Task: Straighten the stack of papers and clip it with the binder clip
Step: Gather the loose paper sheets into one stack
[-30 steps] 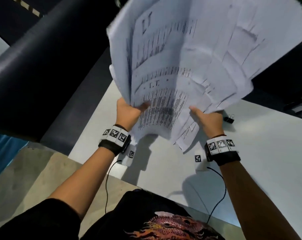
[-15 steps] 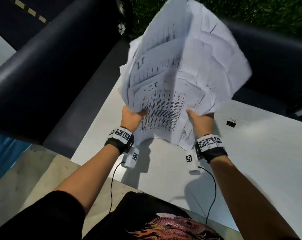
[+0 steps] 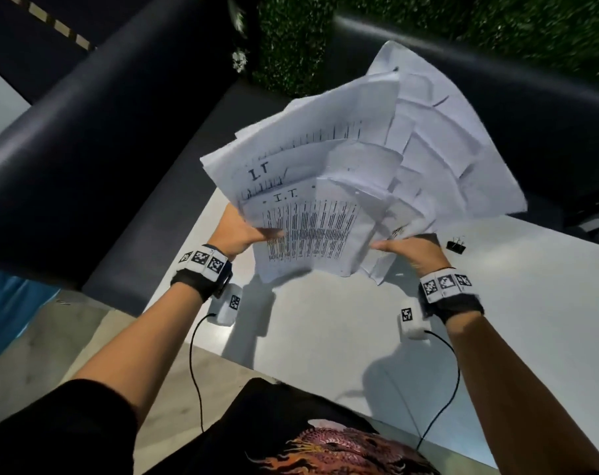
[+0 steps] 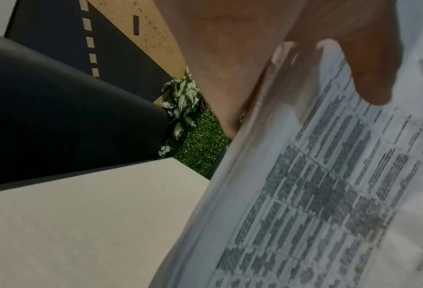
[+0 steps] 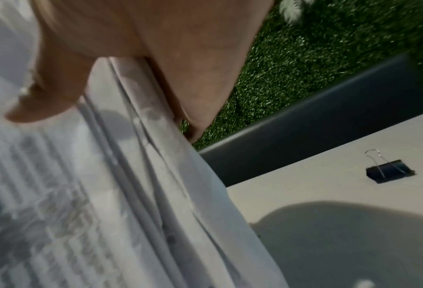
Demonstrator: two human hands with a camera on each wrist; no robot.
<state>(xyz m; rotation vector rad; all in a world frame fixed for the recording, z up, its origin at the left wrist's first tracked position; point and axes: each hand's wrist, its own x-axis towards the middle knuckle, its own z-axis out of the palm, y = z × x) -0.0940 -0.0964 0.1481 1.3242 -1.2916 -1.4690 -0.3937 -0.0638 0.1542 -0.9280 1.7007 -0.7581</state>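
A loose, fanned stack of printed papers (image 3: pixel 342 186) is held up above the white table (image 3: pixel 325 330). My left hand (image 3: pixel 239 234) grips its left lower edge, thumb on the printed top sheet (image 4: pixel 316 194). My right hand (image 3: pixel 411 248) grips the right lower edge, thumb on top and fingers behind the sheets (image 5: pixel 156 175). The sheets are crumpled and misaligned, spreading out to the upper right. A black binder clip (image 3: pixel 456 245) lies on the table just right of my right hand, also seen in the right wrist view (image 5: pixel 390 170).
A dark padded bench (image 3: pixel 85 149) curves round the table's far and left sides. Green artificial hedge (image 3: pixel 462 25) stands behind it. Cables from the wrist cameras (image 3: pixel 195 365) trail over the table's near edge.
The papers have come down and away from the head camera, tilting flatter toward the table. Both hands have lowered and moved slightly apart, keeping their grip. The binder clip has come into full view.
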